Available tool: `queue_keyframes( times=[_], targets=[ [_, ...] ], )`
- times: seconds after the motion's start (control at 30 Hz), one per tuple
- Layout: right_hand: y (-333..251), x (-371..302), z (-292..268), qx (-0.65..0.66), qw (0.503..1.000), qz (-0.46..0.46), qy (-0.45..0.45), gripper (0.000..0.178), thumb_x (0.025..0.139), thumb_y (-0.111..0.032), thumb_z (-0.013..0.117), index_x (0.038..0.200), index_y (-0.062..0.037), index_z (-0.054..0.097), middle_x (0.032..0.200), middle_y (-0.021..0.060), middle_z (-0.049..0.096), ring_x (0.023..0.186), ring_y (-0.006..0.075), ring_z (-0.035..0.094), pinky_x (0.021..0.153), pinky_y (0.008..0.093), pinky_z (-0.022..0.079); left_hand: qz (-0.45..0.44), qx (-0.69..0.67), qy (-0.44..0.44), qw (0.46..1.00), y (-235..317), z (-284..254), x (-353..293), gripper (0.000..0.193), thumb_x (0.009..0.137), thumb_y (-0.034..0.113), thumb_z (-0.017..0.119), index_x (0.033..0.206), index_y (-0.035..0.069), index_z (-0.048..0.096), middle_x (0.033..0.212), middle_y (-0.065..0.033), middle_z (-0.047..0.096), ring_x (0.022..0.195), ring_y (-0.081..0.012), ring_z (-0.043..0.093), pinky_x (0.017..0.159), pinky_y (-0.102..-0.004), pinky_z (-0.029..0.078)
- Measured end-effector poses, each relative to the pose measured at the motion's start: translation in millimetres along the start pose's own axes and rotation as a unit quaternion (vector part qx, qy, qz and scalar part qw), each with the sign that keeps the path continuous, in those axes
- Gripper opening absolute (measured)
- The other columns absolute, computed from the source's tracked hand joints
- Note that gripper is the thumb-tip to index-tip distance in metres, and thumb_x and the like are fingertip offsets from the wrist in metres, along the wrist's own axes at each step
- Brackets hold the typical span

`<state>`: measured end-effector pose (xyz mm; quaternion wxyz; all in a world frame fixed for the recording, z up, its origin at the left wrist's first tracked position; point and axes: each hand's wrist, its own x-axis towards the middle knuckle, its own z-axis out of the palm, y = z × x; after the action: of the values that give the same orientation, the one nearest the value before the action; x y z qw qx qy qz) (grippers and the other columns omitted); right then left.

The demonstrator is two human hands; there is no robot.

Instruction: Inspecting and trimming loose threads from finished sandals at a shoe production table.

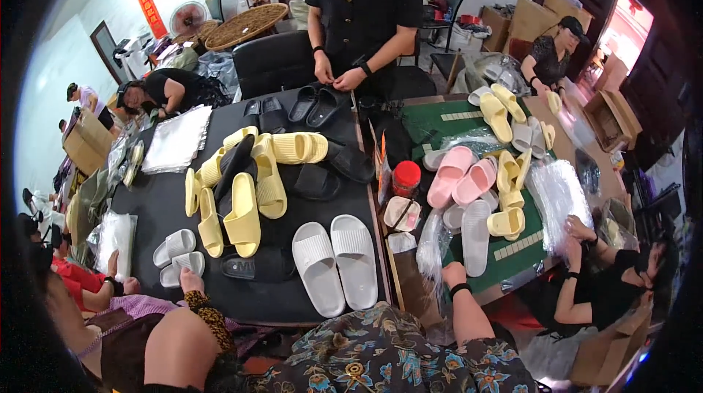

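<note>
My right hand [455,273], a dark band at its wrist, reaches over the near left edge of the green table. Its fingers are curled at the lower end of a bundle of clear plastic bags [434,243]. Just beyond it lie a long grey slipper [476,239] and a cream slipper [507,223]. My left hand does not show. Straight ahead on the black table, a pair of large light-grey slippers [317,268] lies side by side, toes toward me. Yellow slippers [241,215] and black slippers [315,180] are heaped beyond them.
At left, a co-worker's hand [192,282] with a leopard-print wrist band touches small grey slippers [174,248]. Opposite stands a person in black [364,12]. Pink slippers [449,175], a red-lidded jar [406,178] and stacked clear bags [558,195] are to the right.
</note>
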<state>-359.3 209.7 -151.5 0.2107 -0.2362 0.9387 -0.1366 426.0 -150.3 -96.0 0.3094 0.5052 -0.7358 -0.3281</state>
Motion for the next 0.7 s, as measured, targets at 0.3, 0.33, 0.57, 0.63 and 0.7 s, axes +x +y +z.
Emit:
queue_keyframes(
  times=[0.3,0.33,0.57,0.63,0.7],
  targets=[
    [8.9,3.6,-8.7,0.082,0.996,-0.027,0.009,0.023,0.068,-0.012,0.064,0.054,0.0039,0.057,0.056,0.0194,0.057,0.058,0.0367,0.058,0.057,0.0451,0.047,-0.022,0.492,0.027,0.870,-9.2,30.3,-4.8,0.005,0.087,0.008,0.045,0.082,0.009,0.048,0.061,-0.0033,0.056,0.056,-0.0167,0.059,0.048,-0.0310,0.047],
    [5.7,7.4,-9.7,0.082,0.996,-0.031,0.006,0.023,0.068,-0.012,0.064,0.054,0.0039,0.057,0.056,0.0194,0.057,0.058,0.0367,0.058,0.057,0.0451,0.047,-0.025,0.494,0.030,0.868,-7.3,27.7,-7.1,0.005,0.087,0.008,0.045,0.082,0.009,0.048,0.061,-0.0033,0.056,0.056,-0.0167,0.059,0.048,-0.0310,0.047],
    [8.2,10.7,-36.5,0.035,0.955,0.030,-0.292,0.011,0.063,-0.009,0.062,0.059,0.0018,0.063,0.057,0.0143,0.060,0.052,0.0245,0.058,0.050,0.0352,0.045,-0.023,0.572,-0.137,0.808,40.9,41.5,2.3,0.004,0.084,0.011,0.048,0.083,0.009,0.051,0.061,-0.0014,0.056,0.062,-0.0160,0.058,0.056,-0.0282,0.047],
    [6.0,10.9,-38.0,0.025,0.943,0.036,-0.329,0.013,0.064,-0.009,0.060,0.057,0.0023,0.061,0.060,0.0170,0.061,0.057,0.0281,0.061,0.053,0.0381,0.047,0.064,0.785,-0.272,0.553,42.1,34.9,-5.1,0.004,0.084,0.013,0.047,0.085,0.010,0.051,0.061,-0.0011,0.055,0.062,-0.0164,0.058,0.056,-0.0286,0.047],
    [10.8,9.5,-37.8,0.059,0.979,-0.055,-0.187,0.011,0.064,-0.008,0.059,0.066,-0.0001,0.067,0.062,0.0148,0.061,0.056,0.0228,0.060,0.052,0.0327,0.046,0.076,0.823,-0.276,0.491,45.9,37.7,-12.4,0.006,0.086,0.016,0.046,0.087,0.011,0.050,0.065,-0.0017,0.056,0.065,-0.0155,0.059,0.055,-0.0278,0.046]
  ],
)
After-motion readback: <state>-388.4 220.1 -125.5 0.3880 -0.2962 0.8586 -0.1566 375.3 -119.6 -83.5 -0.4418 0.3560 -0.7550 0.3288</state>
